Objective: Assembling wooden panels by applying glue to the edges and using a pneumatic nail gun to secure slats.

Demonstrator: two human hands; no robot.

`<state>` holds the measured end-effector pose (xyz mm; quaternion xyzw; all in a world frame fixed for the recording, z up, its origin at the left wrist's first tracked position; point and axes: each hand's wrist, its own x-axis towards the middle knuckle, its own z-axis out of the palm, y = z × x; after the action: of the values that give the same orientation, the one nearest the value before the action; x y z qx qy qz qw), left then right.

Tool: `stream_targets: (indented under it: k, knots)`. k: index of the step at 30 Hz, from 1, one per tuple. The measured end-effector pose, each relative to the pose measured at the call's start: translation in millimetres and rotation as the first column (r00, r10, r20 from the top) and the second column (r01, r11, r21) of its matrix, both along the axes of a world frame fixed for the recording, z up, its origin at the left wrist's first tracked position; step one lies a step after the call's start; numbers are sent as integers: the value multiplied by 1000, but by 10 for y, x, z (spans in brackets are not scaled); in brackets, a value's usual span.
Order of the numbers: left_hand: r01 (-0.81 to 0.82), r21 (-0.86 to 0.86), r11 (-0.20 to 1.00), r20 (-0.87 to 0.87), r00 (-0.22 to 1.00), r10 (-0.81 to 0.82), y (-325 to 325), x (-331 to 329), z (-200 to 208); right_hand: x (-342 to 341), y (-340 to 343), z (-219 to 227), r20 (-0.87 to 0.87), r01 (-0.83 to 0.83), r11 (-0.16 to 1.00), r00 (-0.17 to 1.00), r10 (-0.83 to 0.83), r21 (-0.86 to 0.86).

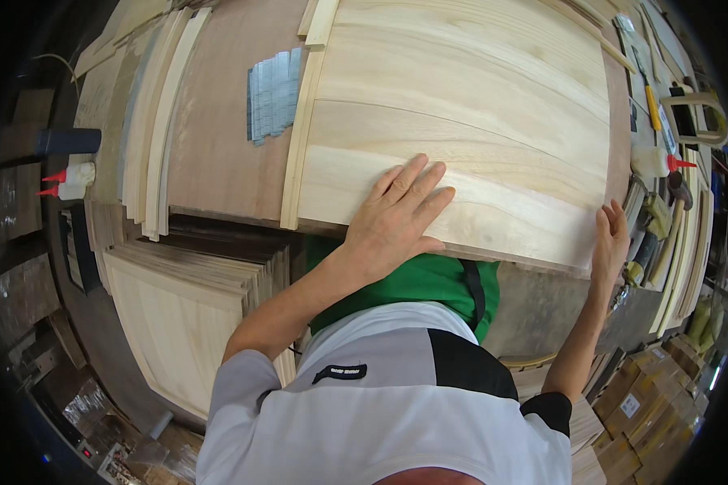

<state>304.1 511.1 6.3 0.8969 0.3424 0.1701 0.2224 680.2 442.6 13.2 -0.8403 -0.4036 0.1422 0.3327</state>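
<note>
Nearest the lens, left hand (395, 218) lies flat with fingers spread on the pale panel (461, 121) at frame centre, right hand (611, 242) open against its right corner, panel apparently squared beside an edge strip (299, 137), fixing seemingly left.

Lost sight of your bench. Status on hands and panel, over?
Left hand flat on pale wood panel, near edge. Right hand at its right corner. Thin strip along left side; staples clear.

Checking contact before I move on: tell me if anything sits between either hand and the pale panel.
Nothing visible does. The left hand lies flat on the panel, and the right hand grips its right edge directly.
</note>
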Motion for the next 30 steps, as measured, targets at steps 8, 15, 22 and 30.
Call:
stream_targets:
  k: [8,15,22,30]
  knots:
    - [11,-1,1000,-25,1000,-11,44,46,56,6,-7,50,3,-28,1000,1000,28,-7]
    - [-2,-52,999,140,990,9,-25,-31,273,1018,492,314,240,195,907,924,-298,373]
    - [-36,-232,972,383,915,125,-159,-63,307,1818,876,168,71,-24,993,997,16,114]
    - [-159,-297,942,417,865,277,-274,-106,317,1592,1079,247,-95,103,958,992,-80,267]
